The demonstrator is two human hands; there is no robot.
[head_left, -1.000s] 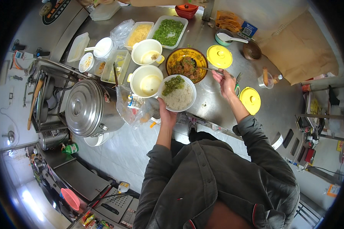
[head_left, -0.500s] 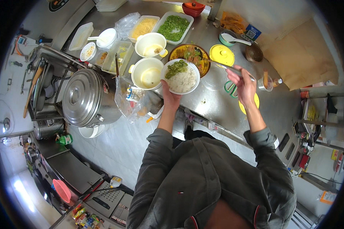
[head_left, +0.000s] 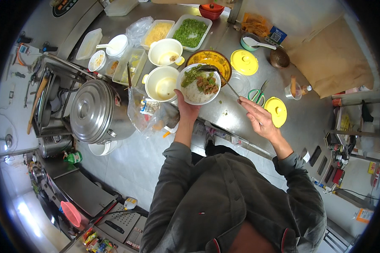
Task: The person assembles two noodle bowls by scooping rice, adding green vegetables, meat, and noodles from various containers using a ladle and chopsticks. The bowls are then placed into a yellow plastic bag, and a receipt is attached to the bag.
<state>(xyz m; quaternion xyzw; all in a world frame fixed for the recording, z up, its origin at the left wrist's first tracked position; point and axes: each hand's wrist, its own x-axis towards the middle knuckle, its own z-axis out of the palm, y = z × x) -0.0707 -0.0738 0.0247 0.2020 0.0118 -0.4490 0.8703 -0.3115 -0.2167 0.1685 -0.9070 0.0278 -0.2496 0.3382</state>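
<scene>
Holding rice bowl (head_left: 203, 102) — blue QR-code card (head_left: 277, 36) beyond.

Count on the steel counter: pale two-handled pots (head_left: 162, 86), two; yellow lids (head_left: 244, 62), two; patterned yellow bowl (head_left: 213, 59), one; white rice bowl (head_left: 197, 103), one, held above it; long-handled ladle (head_left: 231, 89), one; green-handled scissors (head_left: 261, 91), one pair; tub of chopped greens (head_left: 190, 49), one; tub of yellow shreds (head_left: 164, 21), one; brown bowl (head_left: 279, 58), one; teal bowl (head_left: 247, 46), one. Elsewhere: large lidded stockpot (head_left: 93, 109), one; green bottle (head_left: 74, 157), one; pink basin (head_left: 71, 214), one.
</scene>
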